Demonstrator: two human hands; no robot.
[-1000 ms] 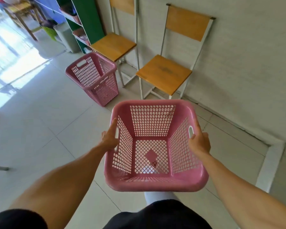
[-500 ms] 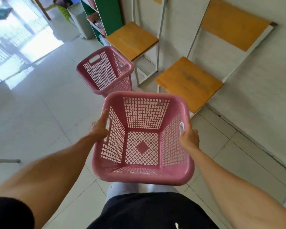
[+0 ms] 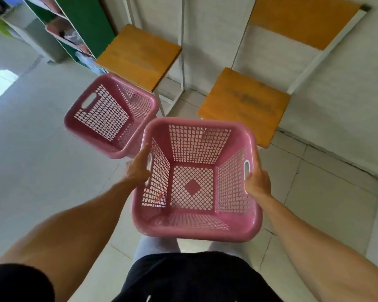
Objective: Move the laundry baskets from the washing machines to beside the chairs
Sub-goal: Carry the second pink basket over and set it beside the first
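I hold an empty pink laundry basket [image 3: 194, 227] in front of me, above the tiled floor. My left hand [image 3: 138, 168] grips its left handle slot and my right hand [image 3: 256, 183] grips its right handle slot. A second pink laundry basket [image 3: 100, 125], also empty, stands on the floor just ahead on the left, in front of the left chair [image 3: 138, 55]. The right chair [image 3: 244, 103], with an orange seat and backrest on a white frame, stands just beyond the held basket, against the wall.
A green and white shelf unit [image 3: 83, 25] with items stands at the back left beside the left chair. A grey bin [image 3: 42, 40] is next to it. White wall [image 3: 336, 105] runs along the right; pale floor tiles [image 3: 31, 160] spread to the left.
I have walked closer to the chairs with the basket held in both hands. The chairs and the floor basket look larger and nearer; the held basket now overlaps the other basket's rim.
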